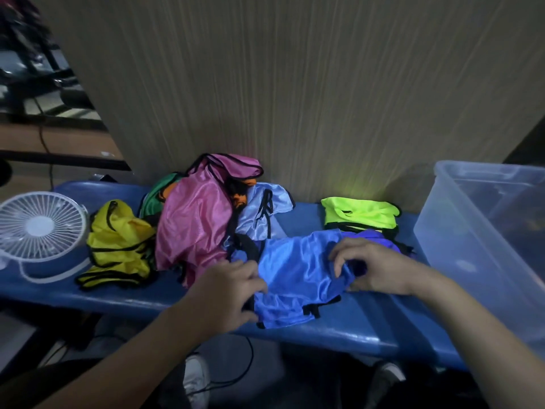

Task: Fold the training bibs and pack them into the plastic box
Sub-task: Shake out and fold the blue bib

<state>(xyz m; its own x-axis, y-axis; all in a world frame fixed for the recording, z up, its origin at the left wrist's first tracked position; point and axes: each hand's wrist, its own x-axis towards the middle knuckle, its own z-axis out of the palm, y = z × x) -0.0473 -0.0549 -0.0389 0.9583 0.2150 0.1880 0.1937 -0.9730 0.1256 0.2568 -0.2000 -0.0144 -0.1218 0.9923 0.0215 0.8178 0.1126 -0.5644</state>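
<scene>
A blue bib [298, 276] with black trim lies spread on the blue bench [339, 329] in front of me. My left hand [227, 293] grips its left edge. My right hand [380, 267] pinches its right side with curled fingers. Behind it lies a heap of loose bibs: pink [194, 222], yellow [118, 240], light blue [265, 211], with green and orange showing underneath. A folded neon green bib [359, 215] rests on a purple one [380, 236] at the back right. The clear plastic box [460, 228] stands at the right end of the bench.
A small white fan [41, 228] stands on the left end of the bench. A ribbed wall panel [295, 84] rises directly behind the bench. Cables and my shoes [196, 376] are on the floor below.
</scene>
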